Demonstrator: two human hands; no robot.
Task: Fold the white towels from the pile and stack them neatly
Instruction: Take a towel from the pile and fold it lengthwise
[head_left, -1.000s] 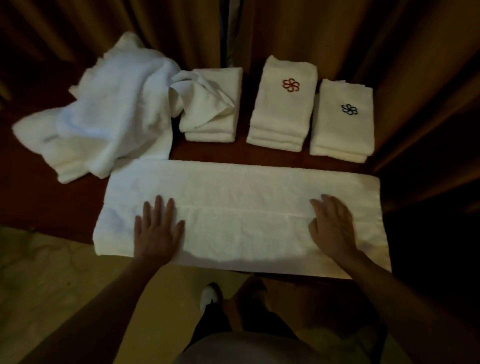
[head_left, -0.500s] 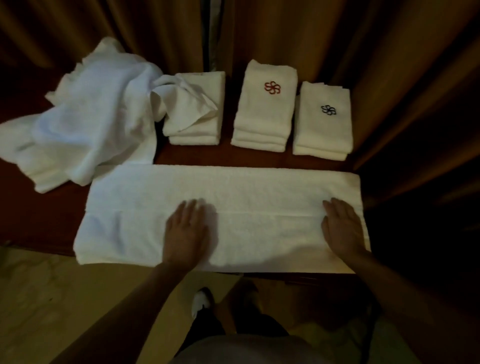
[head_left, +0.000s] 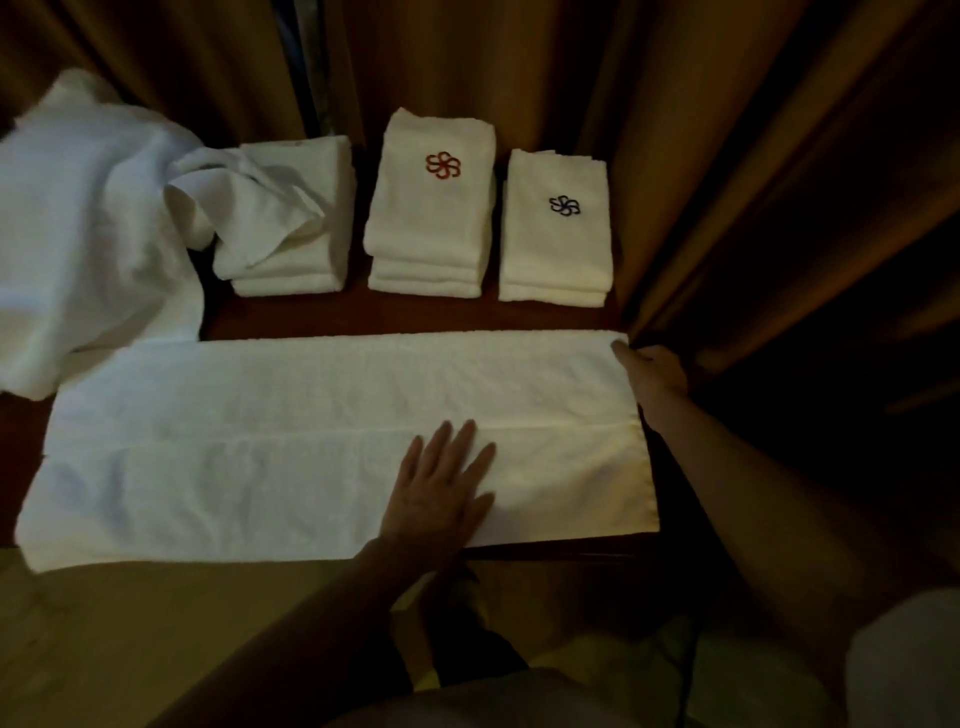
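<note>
Left hand (head_left: 441, 488) flat, fingers straight and spread, pressing the long folded towel (head_left: 291, 441) near its front edge, right of middle. Right hand (head_left: 655, 371) at the towel's far right corner, fingers curled round the edge, thumb on top, pinching it. Towel lying lengthwise along the front of the dark wooden table (head_left: 415, 314), near edge overhanging slightly at left. Bare strip of wood behind it. Beyond that, three folded stacks in a row: plain stack (head_left: 291, 228) with a loose cloth draped over, red-flower stack (head_left: 434, 208), blue-flower stack (head_left: 556, 228). Unfolded pile (head_left: 88, 244) heaped at far left, touching the long towel's back corner. Brown curtain (head_left: 675, 130) close behind and right
</note>
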